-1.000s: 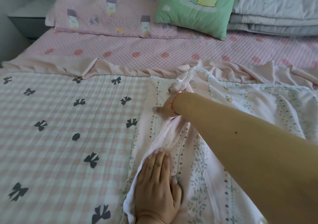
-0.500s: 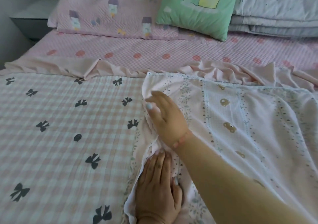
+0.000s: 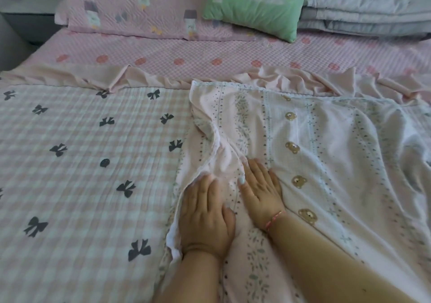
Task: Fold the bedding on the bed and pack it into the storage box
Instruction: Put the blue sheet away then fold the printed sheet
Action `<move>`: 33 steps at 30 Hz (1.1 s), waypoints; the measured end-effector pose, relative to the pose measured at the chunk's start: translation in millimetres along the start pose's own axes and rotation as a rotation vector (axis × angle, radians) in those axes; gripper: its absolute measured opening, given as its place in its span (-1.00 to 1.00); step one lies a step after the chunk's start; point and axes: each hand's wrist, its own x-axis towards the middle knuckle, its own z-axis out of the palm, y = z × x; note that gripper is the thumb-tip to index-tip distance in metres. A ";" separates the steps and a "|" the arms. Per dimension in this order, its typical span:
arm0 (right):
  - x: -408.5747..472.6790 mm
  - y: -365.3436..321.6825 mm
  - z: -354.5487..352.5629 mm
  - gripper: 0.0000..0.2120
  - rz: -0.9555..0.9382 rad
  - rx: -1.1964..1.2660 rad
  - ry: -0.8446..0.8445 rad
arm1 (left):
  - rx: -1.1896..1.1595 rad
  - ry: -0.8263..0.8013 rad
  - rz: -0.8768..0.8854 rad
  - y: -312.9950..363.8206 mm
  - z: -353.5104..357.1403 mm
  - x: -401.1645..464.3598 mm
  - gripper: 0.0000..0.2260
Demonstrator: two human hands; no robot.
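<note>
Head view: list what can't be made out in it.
- Storage box: nowhere in the head view.
- Bear-print sheet: right and near parts cut off by the frame; the patches under the left hand and right hand are covered.
- Green cushion: top cut off by the upper edge.
- Folded grey quilt: extent cut off at the right edge.
- Palms: face down, unseen.

Grey nightstand [image 3: 35, 20] stands beside the bed's far-left corner

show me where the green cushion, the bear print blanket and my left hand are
green cushion [image 3: 254, 9], head view, middle of its front face
bear print blanket [image 3: 326, 163], head view, flat white part
left hand [image 3: 205, 214], head view, back of hand
</note>
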 end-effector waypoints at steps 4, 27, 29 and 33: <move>4.6 0.2 -3.2 -0.17 -0.036 -0.008 0.039 | 0.048 0.144 -0.222 0.5 -4.9 3.3 -0.56; -113.4 -2.8 -18.3 -0.39 0.082 -0.157 -0.358 | -0.222 -0.502 -0.523 -9.2 -79.6 9.2 -0.47; -122.8 -18.9 -41.9 -0.47 0.016 -0.148 -0.400 | -0.306 -0.572 -0.658 -22.2 -93.2 10.1 -0.38; -161.6 -21.2 -60.6 -0.46 0.004 -0.271 -0.299 | -0.332 -0.642 -0.872 -42.9 -123.9 -4.0 -0.30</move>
